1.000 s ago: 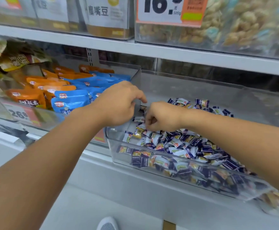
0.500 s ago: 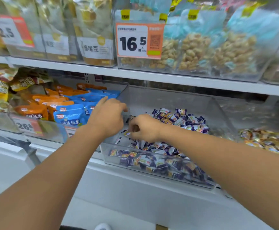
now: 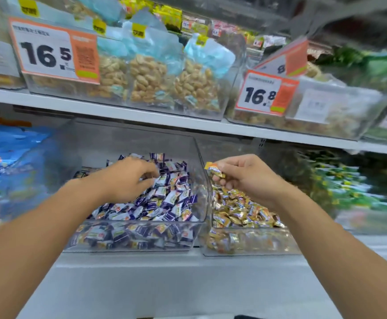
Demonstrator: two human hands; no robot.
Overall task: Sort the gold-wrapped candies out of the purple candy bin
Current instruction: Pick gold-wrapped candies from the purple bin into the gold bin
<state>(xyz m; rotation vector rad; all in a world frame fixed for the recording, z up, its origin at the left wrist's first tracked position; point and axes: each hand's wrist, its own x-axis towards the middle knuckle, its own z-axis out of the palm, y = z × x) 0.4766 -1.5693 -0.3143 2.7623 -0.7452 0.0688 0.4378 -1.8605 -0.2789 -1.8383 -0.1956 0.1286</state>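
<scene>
Far left we note blurred blue snack packs (image 3: 12, 143). Next, left hand (image 3: 128, 178) hovers over purple candy bin (image 3: 141, 240), fingers curled down onto purple-wrapped candies (image 3: 171, 199); we cannot tell whether it grips any. Right of divider wall, right hand (image 3: 245, 178) pinches 1 gold-wrapped candy (image 3: 213, 170) between thumb and fingertips, above gold candy bin (image 3: 252, 242). We see price tags (image 3: 54, 49) reading 16.5 and 16.8 on upper shelf (image 3: 164, 118).

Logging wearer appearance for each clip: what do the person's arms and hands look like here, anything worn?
Both forearms are bare to the frame edge, with no sleeves in view. The left hand and right hand carry no gloves, rings, watch or wristband that shows.
</scene>
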